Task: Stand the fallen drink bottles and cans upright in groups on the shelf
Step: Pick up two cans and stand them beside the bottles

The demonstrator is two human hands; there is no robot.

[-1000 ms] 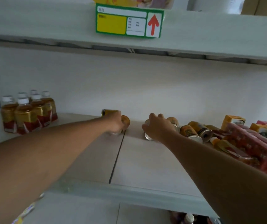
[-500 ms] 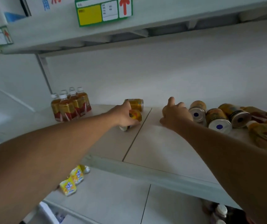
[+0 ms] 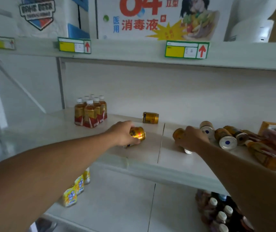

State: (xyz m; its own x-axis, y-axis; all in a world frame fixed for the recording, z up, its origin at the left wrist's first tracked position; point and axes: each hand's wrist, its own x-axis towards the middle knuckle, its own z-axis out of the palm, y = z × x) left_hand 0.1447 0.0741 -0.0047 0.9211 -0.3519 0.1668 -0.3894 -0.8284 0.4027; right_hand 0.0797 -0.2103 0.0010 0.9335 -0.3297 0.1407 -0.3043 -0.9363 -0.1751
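My left hand (image 3: pixel 123 132) grips a gold can (image 3: pixel 138 133) lying tilted on the white shelf (image 3: pixel 144 154), left of the seam. To the right of the seam my right hand (image 3: pixel 192 138) closes over another gold can (image 3: pixel 178 133) on its side. A third gold can (image 3: pixel 150 117) lies alone near the back wall. Several fallen cans (image 3: pixel 224 137) with silver ends lie right of my right hand. A group of upright tea bottles (image 3: pixel 90 112) with white caps stands at the back left.
Fallen bottles and red and orange packs (image 3: pixel 271 148) crowd the shelf's far right. Yellow bottles (image 3: pixel 74 190) stand on the lower shelf at left, dark bottles (image 3: pixel 217 211) at right. The upper shelf edge carries price tags (image 3: pixel 186 49) below boxes.
The view has pulled back and tilted up, showing the upper shelf's boxes. My left hand has drawn its can forward and left; my right hand now covers a can.
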